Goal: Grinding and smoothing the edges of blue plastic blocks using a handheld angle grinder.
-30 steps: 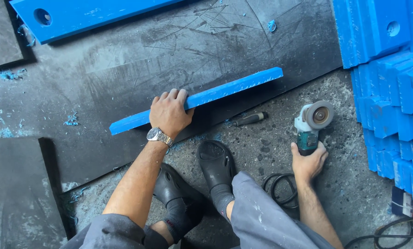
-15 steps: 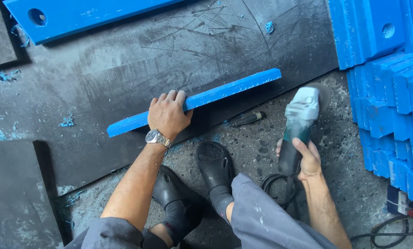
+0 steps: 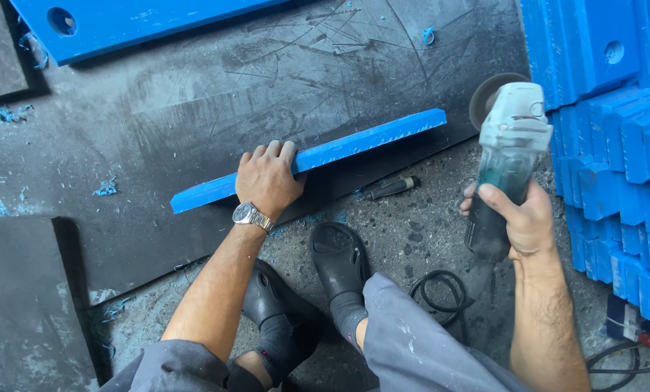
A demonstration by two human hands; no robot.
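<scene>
A long blue plastic strip (image 3: 368, 141) lies on edge across a black scratched sheet (image 3: 194, 94) on the floor. My left hand (image 3: 268, 178), with a metal wristwatch, presses down on the strip near its left half. My right hand (image 3: 521, 221) grips the body of a grey-green angle grinder (image 3: 506, 145), lifted off the floor, its disc end pointing away from me just right of the strip's right end. The grinder does not touch the strip.
A stack of blue plastic blocks (image 3: 615, 131) fills the right side. A large blue plate with a hole (image 3: 122, 22) lies at the top. A small dark tool (image 3: 392, 188) rests on the concrete. Black cable (image 3: 441, 290) coils beside my shoes (image 3: 337, 254).
My right hand has picked the grinder up off the floor and raised it toward the strip's right end. The left hand has stayed on the strip.
</scene>
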